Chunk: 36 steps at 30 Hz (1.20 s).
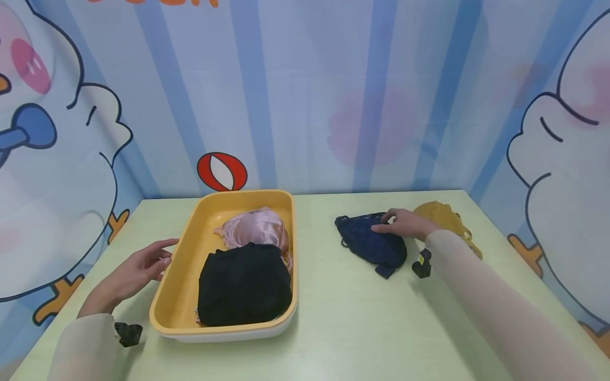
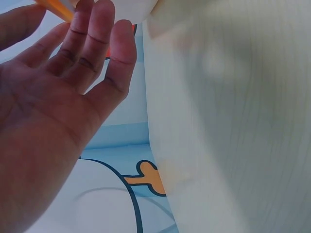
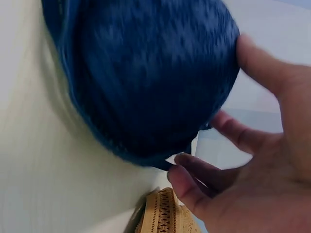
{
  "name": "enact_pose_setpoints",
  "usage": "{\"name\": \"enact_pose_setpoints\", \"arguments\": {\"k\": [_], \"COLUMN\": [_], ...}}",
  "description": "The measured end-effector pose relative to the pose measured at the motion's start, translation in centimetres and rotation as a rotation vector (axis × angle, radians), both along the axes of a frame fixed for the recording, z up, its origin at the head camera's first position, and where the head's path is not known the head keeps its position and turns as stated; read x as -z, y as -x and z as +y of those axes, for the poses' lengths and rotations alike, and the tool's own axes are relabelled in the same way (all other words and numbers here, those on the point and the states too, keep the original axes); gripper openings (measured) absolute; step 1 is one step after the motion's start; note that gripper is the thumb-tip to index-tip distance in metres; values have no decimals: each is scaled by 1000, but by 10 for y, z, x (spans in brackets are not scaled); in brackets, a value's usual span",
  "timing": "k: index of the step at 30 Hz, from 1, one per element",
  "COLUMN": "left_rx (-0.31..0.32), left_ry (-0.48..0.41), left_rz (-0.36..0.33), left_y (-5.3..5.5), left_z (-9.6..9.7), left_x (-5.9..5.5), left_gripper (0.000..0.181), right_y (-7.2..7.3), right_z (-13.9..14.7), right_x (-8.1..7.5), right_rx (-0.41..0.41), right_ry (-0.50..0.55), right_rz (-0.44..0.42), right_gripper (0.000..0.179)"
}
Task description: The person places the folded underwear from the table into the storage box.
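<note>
- My right wrist view shows fingertips [image 3: 180, 181] the head view hides: the right hand [image 1: 405, 223] holds the navy bra [image 1: 366, 241] by a cup, thumb opposite the fingers.
- My head view shows its length, right of the yellow tub [image 1: 229, 331], long axis running far left to near right.
- The left hand [image 1: 138, 271], fingers loosely bent, holds nothing beside the tub's left rim.

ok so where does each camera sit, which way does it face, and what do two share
Head: on the head, facing forward and down at the table; left hand, right hand and both sleeves show.
Left wrist: on that wrist, facing past the palm to table and backdrop.
Right wrist: on that wrist, facing the navy garment; thumb and fingers show.
Shared: head and right wrist both show the navy garment and mustard garment.
</note>
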State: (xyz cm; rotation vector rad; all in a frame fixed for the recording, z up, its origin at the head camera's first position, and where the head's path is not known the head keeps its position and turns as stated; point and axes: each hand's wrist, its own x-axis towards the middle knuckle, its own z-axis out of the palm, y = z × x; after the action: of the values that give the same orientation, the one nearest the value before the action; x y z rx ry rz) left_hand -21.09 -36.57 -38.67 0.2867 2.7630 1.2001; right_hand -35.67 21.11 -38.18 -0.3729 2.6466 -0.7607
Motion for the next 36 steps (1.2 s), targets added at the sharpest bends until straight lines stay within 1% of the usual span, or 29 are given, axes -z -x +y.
{"name": "enact_pose_setpoints", "arguments": {"k": [4, 10, 15, 19, 22, 26, 32, 36], "left_rx": [0, 5, 13, 11, 6, 8, -1, -1], "left_ry": [-1, 5, 14, 12, 10, 11, 14, 25], "left_rz": [-2, 9, 27, 18, 13, 18, 9, 14], "left_y": [0, 0, 1, 1, 1, 1, 1, 1], "left_z": [1, 1, 2, 2, 2, 2, 2, 2], "left_x": [-1, -1, 0, 1, 0, 0, 0, 0], "left_gripper": [57, 57, 56, 56, 56, 57, 58, 58], "right_y": [-1, -3, -4, -6, -8, -9, -9, -11], "right_z": [0, -4, -10, -13, -14, -14, -16, -20], "right_x": [3, 9, 16, 22, 22, 18, 6, -1], "right_rx": [-29, -42, -49, -56, -74, -95, -109, -107], "right_ry": [42, 94, 94, 112, 151, 195, 264, 295], "right_rz": [-45, -57, -89, -82, -39, 56, 181, 238], "right_gripper": [68, 68, 69, 67, 63, 59, 45, 40]}}
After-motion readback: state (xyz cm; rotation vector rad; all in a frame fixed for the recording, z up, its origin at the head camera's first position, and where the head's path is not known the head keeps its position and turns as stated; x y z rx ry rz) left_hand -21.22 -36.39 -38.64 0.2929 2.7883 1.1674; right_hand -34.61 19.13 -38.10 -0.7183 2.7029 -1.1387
